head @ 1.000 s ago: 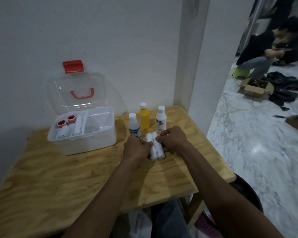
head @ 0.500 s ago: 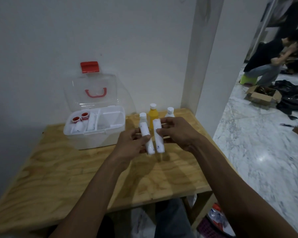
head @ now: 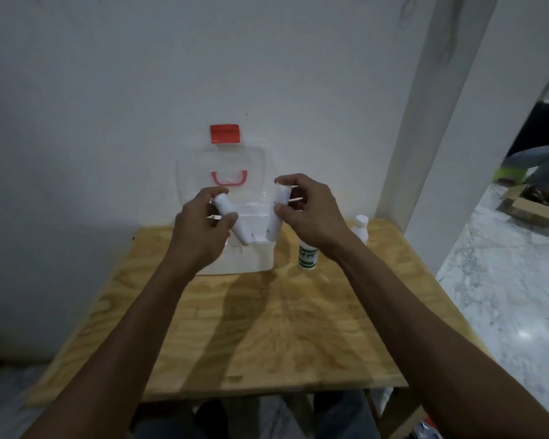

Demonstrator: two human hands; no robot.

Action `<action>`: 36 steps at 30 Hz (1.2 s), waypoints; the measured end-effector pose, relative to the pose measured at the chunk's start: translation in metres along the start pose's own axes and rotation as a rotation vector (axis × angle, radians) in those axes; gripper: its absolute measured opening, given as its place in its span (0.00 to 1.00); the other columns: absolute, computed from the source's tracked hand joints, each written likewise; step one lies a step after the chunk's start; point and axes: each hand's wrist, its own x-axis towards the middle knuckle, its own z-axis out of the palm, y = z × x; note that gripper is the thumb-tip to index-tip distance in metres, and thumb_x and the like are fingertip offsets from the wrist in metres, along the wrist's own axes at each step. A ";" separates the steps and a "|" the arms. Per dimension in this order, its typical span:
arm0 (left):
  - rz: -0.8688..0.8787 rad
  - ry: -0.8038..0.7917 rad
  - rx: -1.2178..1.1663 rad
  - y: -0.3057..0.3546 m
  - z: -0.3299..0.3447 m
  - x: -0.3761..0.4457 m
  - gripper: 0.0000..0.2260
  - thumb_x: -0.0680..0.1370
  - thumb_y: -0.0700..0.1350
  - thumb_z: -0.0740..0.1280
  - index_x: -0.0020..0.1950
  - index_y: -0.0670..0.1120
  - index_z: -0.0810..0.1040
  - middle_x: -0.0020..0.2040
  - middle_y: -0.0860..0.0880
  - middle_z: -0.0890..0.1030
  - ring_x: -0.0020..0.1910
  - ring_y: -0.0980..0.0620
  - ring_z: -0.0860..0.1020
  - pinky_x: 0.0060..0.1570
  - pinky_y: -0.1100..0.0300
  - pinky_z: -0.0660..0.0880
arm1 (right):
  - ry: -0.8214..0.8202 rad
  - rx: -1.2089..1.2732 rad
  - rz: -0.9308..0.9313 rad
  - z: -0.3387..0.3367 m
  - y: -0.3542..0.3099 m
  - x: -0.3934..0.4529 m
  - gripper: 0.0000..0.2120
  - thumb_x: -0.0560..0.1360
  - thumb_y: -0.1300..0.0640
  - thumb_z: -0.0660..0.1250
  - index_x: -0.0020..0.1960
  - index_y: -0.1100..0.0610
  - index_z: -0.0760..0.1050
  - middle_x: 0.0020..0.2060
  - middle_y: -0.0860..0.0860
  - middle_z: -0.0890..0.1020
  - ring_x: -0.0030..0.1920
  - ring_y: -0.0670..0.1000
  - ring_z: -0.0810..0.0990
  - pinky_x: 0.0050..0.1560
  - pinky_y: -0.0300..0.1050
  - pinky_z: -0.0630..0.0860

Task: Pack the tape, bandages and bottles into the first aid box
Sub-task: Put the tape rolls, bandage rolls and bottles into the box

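While those two white bandage rolls, one (head: pixel 228 220) in your left hand (head: pixel 200 231) and one (head: pixel 278 213) in your right hand (head: pixel 311 213), hover at frame centre over the open first aid box (head: pixel 260 259), each is pinched around its middle. They look light and soft, so squeeze gently mid-roll.

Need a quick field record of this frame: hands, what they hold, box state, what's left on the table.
left hand: holds a white bandage roll, tilted
right hand: holds a second white bandage roll, nearly upright
position: both rolls held in front of the open first aid box
box lid: clear, raised, red latch on top
table: wooden; green-labelled bottle and white bottle stand right of the box
box contents: mostly hidden by the hands
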 end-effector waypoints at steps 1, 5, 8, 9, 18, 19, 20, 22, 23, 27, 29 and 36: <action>0.009 0.007 0.028 -0.003 -0.003 0.005 0.18 0.74 0.47 0.70 0.64 0.50 0.75 0.55 0.47 0.82 0.51 0.47 0.82 0.50 0.44 0.81 | 0.014 -0.028 -0.023 0.005 -0.002 0.005 0.17 0.72 0.62 0.71 0.60 0.53 0.77 0.51 0.49 0.83 0.45 0.44 0.83 0.49 0.43 0.82; 0.048 0.020 0.163 -0.012 -0.004 0.023 0.14 0.78 0.43 0.68 0.63 0.46 0.76 0.55 0.46 0.83 0.49 0.49 0.83 0.52 0.50 0.80 | 0.025 -0.163 -0.089 0.025 -0.001 0.021 0.11 0.73 0.60 0.71 0.55 0.55 0.79 0.48 0.49 0.85 0.45 0.46 0.84 0.49 0.44 0.81; 0.072 -0.007 0.269 -0.019 0.002 0.031 0.12 0.77 0.42 0.70 0.59 0.44 0.79 0.52 0.46 0.84 0.43 0.52 0.81 0.47 0.60 0.77 | -0.027 -0.274 -0.091 0.035 0.005 0.030 0.11 0.73 0.60 0.71 0.55 0.55 0.79 0.48 0.50 0.84 0.46 0.50 0.83 0.51 0.46 0.80; 0.082 -0.023 0.301 -0.022 0.004 0.033 0.11 0.76 0.42 0.71 0.58 0.44 0.80 0.50 0.46 0.84 0.43 0.52 0.81 0.47 0.60 0.76 | -0.050 -0.299 -0.093 0.037 0.007 0.032 0.11 0.73 0.60 0.71 0.56 0.56 0.80 0.49 0.51 0.84 0.46 0.50 0.83 0.52 0.47 0.79; 0.044 -0.222 0.480 -0.044 0.027 0.035 0.12 0.77 0.40 0.69 0.60 0.42 0.81 0.54 0.43 0.84 0.49 0.46 0.81 0.45 0.60 0.70 | -0.307 -0.528 0.015 0.057 0.025 0.043 0.17 0.71 0.65 0.70 0.60 0.58 0.81 0.56 0.57 0.83 0.55 0.57 0.81 0.54 0.45 0.76; 0.035 -0.230 0.488 -0.046 0.028 0.035 0.14 0.77 0.39 0.69 0.62 0.42 0.80 0.55 0.43 0.83 0.50 0.45 0.81 0.46 0.60 0.71 | -0.331 -0.529 0.026 0.058 0.025 0.042 0.18 0.71 0.67 0.69 0.61 0.59 0.80 0.57 0.57 0.83 0.55 0.57 0.81 0.54 0.44 0.75; 0.034 -0.236 0.498 -0.047 0.028 0.035 0.14 0.76 0.39 0.69 0.63 0.42 0.80 0.55 0.43 0.83 0.50 0.45 0.81 0.46 0.59 0.71 | -0.353 -0.531 0.034 0.059 0.025 0.042 0.19 0.72 0.68 0.69 0.62 0.60 0.79 0.57 0.57 0.82 0.56 0.57 0.81 0.53 0.42 0.75; 0.047 -0.255 0.521 -0.049 0.027 0.037 0.14 0.76 0.39 0.69 0.62 0.42 0.81 0.55 0.43 0.83 0.50 0.45 0.81 0.47 0.57 0.74 | -0.397 -0.549 0.040 0.061 0.023 0.043 0.19 0.73 0.68 0.69 0.63 0.61 0.78 0.59 0.57 0.82 0.56 0.56 0.80 0.52 0.40 0.73; 0.060 -0.269 0.537 -0.049 0.027 0.039 0.14 0.76 0.40 0.69 0.62 0.42 0.81 0.55 0.42 0.83 0.50 0.44 0.81 0.49 0.56 0.76 | -0.418 -0.561 0.043 0.062 0.022 0.044 0.19 0.73 0.68 0.69 0.64 0.61 0.78 0.59 0.57 0.81 0.56 0.56 0.80 0.52 0.40 0.73; 0.069 -0.324 0.537 -0.051 0.024 0.039 0.14 0.77 0.40 0.67 0.63 0.42 0.81 0.59 0.42 0.82 0.55 0.44 0.80 0.56 0.55 0.75 | -0.518 -0.588 0.077 0.062 0.019 0.048 0.21 0.75 0.67 0.67 0.67 0.60 0.75 0.62 0.57 0.79 0.59 0.55 0.79 0.58 0.43 0.74; 0.070 -0.362 0.522 -0.050 0.022 0.039 0.15 0.78 0.38 0.64 0.63 0.42 0.80 0.60 0.42 0.82 0.56 0.44 0.79 0.55 0.58 0.74 | -0.553 -0.584 0.103 0.062 0.018 0.049 0.24 0.75 0.67 0.66 0.69 0.59 0.71 0.64 0.56 0.78 0.62 0.55 0.78 0.62 0.47 0.73; 0.076 -0.419 0.509 -0.046 0.015 0.037 0.17 0.78 0.35 0.59 0.64 0.40 0.80 0.63 0.40 0.80 0.60 0.42 0.78 0.62 0.51 0.75 | -0.557 -0.574 0.130 0.064 0.018 0.047 0.24 0.75 0.66 0.68 0.70 0.58 0.70 0.65 0.56 0.77 0.63 0.57 0.77 0.61 0.47 0.74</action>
